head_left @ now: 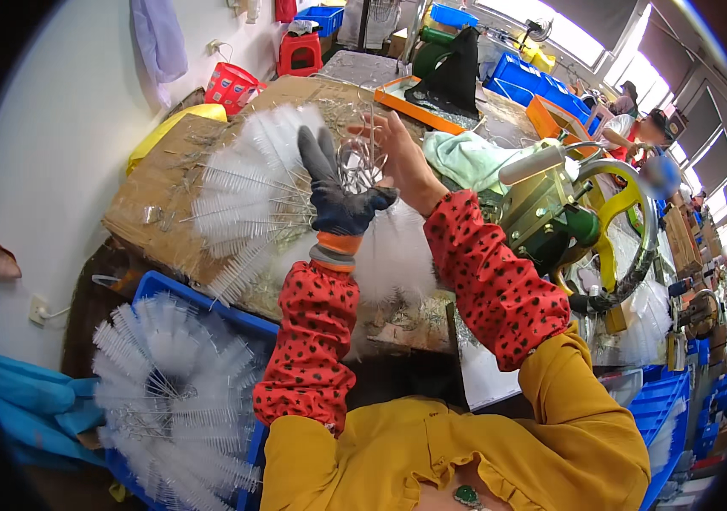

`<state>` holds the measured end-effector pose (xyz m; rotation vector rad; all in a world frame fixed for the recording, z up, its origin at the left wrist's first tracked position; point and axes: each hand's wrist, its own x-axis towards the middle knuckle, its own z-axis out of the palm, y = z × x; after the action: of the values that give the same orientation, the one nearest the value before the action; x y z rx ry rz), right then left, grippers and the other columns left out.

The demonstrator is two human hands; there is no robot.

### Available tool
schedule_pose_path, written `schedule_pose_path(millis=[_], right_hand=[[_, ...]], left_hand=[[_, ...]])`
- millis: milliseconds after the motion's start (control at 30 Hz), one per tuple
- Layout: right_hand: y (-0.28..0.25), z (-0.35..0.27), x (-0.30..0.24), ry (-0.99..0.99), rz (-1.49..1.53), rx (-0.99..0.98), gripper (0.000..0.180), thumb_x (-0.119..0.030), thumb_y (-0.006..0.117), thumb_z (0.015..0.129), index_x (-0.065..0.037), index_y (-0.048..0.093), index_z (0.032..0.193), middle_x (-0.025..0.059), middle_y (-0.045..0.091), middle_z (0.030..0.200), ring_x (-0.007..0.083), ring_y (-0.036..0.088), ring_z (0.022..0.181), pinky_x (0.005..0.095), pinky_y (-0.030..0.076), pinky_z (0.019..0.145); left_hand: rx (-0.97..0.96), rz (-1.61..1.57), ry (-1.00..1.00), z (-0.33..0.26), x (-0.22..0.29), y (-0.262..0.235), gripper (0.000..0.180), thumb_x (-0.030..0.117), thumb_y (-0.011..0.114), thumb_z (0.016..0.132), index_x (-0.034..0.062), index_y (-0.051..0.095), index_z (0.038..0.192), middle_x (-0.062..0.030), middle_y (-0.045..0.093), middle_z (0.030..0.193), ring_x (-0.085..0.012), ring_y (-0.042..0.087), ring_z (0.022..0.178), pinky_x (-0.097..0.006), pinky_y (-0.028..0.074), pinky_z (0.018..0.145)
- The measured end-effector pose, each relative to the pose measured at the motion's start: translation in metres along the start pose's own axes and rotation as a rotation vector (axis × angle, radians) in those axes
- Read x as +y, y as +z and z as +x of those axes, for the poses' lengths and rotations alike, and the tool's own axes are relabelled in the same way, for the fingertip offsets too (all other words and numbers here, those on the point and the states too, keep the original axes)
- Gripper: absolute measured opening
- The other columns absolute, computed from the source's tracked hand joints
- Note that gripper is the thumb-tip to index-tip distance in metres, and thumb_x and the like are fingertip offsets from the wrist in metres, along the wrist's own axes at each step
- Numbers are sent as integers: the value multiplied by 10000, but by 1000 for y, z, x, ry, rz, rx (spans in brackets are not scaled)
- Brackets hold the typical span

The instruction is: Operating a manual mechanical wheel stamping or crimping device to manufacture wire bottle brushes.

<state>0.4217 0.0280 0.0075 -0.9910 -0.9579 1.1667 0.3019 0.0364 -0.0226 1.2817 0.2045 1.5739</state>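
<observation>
Head view: two hands (340, 192) (402, 157) grip one wire bundle (360, 163).

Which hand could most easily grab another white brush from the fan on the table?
Probably the left hand. Its dark glove already sits against the fan of white brushes, while the bare right hand is busy at the wire loops.

A cardboard-covered bench (155, 192) bears fanned white bottle brushes (244, 200); wire scraps (168, 213) beside.
</observation>
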Motion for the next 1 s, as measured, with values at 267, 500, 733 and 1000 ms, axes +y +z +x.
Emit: schedule_pose_path(millis=[267,500,733,1000], right_hand=[[-11,-32,-12,-27,-317,-160,741,-564,224,977,-8,188,1465,118,270,1498,208,235,1389,299,163,1137],[6,-46,-56,-908,-1217,245,662,-478,296,986,64,328,1365,245,376,1399,349,290,1351,385,254,1098],[59,-49,-81,-694,-1451,-318,421,-363,499,919,13,518,1108,187,600,994,370,589,885,459,477,783],[46,-75,-92,47,-1263,-494,520,-391,323,995,2,445,1314,225,503,1293,385,489,1165,383,377,1009]], left_hand=[[-231,862,-25,4,-20,-1,590,427,670,763,76,527,1214,-86,645,1049,-260,621,952,-363,500,790],[-482,784,144,16,-29,-22,330,296,688,769,91,629,1021,-76,657,946,-246,621,884,-370,491,771],[-417,645,300,-21,-29,-24,546,232,776,711,85,540,1181,-100,621,1059,-238,614,944,-363,499,810],[-527,350,53,-61,-8,-2,307,258,651,793,37,606,1002,-141,614,981,-286,609,887,-409,488,794]])
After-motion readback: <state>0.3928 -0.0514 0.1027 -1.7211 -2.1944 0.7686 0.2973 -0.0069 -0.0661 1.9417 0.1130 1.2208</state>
